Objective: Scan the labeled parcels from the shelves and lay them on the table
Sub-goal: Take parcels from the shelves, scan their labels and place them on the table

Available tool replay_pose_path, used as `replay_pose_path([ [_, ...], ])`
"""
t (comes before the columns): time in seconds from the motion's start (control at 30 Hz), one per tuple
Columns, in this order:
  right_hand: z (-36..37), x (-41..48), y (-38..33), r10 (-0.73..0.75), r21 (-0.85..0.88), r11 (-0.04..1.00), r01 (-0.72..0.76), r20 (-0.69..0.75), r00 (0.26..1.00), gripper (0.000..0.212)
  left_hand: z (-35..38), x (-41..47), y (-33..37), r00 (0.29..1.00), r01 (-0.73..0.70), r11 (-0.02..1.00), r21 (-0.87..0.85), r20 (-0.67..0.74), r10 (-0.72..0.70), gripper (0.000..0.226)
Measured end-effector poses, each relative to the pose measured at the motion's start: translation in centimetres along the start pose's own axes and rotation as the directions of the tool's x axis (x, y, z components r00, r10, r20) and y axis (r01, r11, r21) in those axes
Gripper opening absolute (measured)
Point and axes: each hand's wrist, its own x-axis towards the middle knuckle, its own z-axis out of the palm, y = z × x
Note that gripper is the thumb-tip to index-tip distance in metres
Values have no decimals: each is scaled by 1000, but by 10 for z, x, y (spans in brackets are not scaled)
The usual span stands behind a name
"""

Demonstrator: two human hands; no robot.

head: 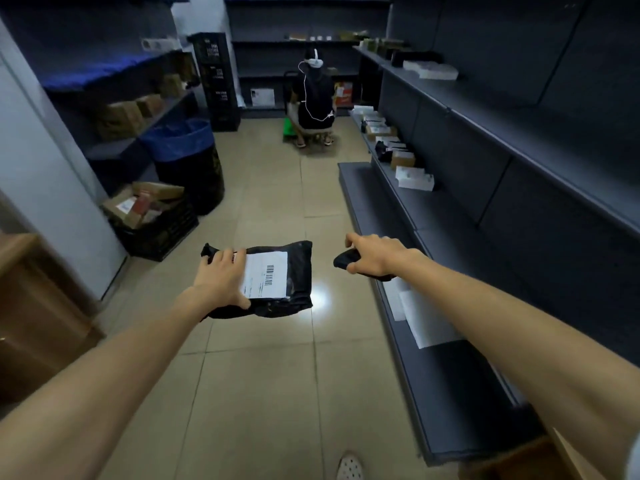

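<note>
Head: crinkled parcel point(299, 268), rounded scanner point(342, 262)

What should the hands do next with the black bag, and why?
Probably aim the scanner in the right hand at the black parcel the left hand holds: its barcode label faces up, and the scanner is off to its side.

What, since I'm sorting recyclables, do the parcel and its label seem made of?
Parcel: probably thin black plastic film, slightly glossy; it wrinkles and sags at the edges. Label: looks like matte white paper stuck flat, with a printed barcode; could be a synthetic sticker.
</note>
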Motion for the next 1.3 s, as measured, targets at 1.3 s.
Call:
replay_pose_path([
  [1.3, -370, 527, 325, 635, 83, 738, -669, -423, 647, 50, -311, 895, 146, 687, -602, 791, 109, -436, 582, 108],
])
